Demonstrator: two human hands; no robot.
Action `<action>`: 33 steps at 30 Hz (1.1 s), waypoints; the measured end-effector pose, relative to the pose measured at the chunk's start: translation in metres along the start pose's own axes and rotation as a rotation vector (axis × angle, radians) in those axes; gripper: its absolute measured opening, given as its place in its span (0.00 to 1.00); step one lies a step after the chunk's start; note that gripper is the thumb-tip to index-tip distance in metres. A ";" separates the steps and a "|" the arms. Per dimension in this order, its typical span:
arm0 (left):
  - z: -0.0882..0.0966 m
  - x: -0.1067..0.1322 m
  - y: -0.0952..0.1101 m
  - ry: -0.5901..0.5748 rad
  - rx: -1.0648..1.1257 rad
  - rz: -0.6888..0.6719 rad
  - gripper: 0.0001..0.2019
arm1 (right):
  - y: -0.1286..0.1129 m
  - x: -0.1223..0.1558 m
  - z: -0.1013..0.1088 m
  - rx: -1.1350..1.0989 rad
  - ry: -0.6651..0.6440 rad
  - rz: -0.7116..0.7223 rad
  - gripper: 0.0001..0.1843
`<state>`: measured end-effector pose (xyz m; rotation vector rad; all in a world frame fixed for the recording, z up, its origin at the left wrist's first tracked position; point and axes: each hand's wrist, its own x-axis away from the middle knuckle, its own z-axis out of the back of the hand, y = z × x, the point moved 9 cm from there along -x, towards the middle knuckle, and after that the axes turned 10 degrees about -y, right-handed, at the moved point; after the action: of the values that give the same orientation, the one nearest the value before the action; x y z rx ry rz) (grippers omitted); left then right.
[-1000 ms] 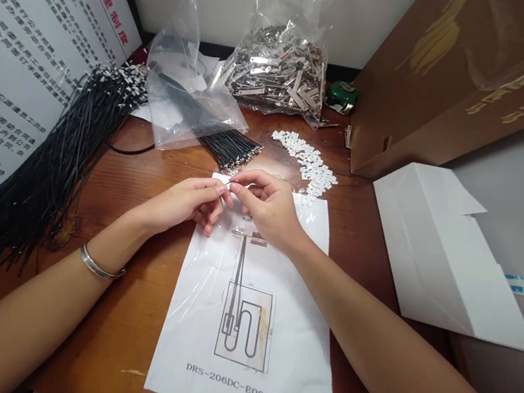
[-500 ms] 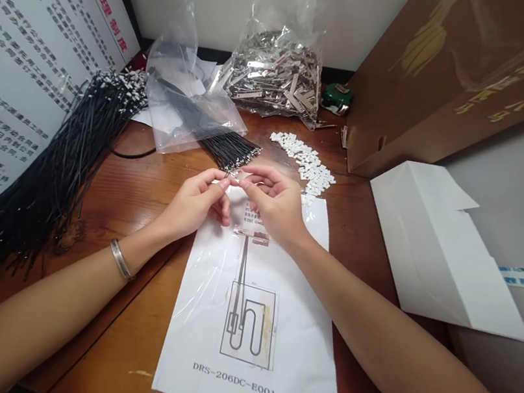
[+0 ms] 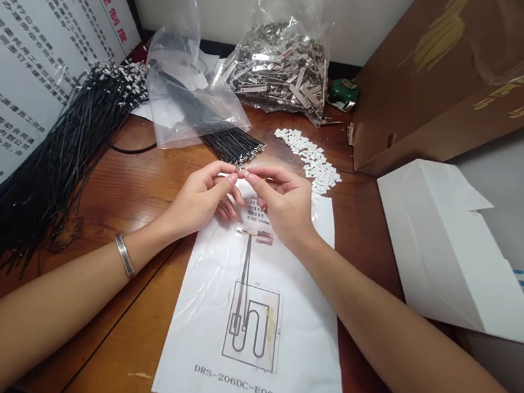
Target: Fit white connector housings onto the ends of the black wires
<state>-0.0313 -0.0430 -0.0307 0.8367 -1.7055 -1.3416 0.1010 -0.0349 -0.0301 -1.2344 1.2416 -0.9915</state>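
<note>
My left hand is closed in a pinch over the top of the printed sheet, with a short dark bit of black wire showing at its fingertips. My right hand meets it there, thumb and forefinger pinched together. A tiny pale bit shows between the two sets of fingertips, too small to name. Just beyond the hands lies a bundle of black wires with shiny metal ends, partly inside a clear bag. Small white plastic pieces lie scattered beyond my right hand.
A large heap of black wires with white ends lies at the left against a printed board. At the back are a bag of metal strips and a green object. A brown box and folded white card stand right.
Both hands stay pinched together at nearly the same place, with slight finger movement. The whole view has shifted a little, and more of the sheet's small print shows below the hands.
</note>
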 end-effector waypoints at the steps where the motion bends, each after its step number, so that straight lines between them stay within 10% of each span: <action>1: 0.000 0.000 0.000 -0.006 -0.002 -0.001 0.04 | 0.000 0.000 0.000 -0.004 0.001 -0.003 0.07; 17: 0.003 -0.004 -0.004 -0.050 -0.026 -0.039 0.18 | 0.001 0.001 0.000 -0.010 -0.006 -0.003 0.07; 33: 0.004 -0.004 -0.004 -0.042 -0.008 -0.025 0.11 | -0.001 0.001 -0.006 0.089 -0.075 0.013 0.09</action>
<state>-0.0329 -0.0390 -0.0359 0.8335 -1.7264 -1.3910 0.0956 -0.0371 -0.0293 -1.1823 1.1346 -0.9719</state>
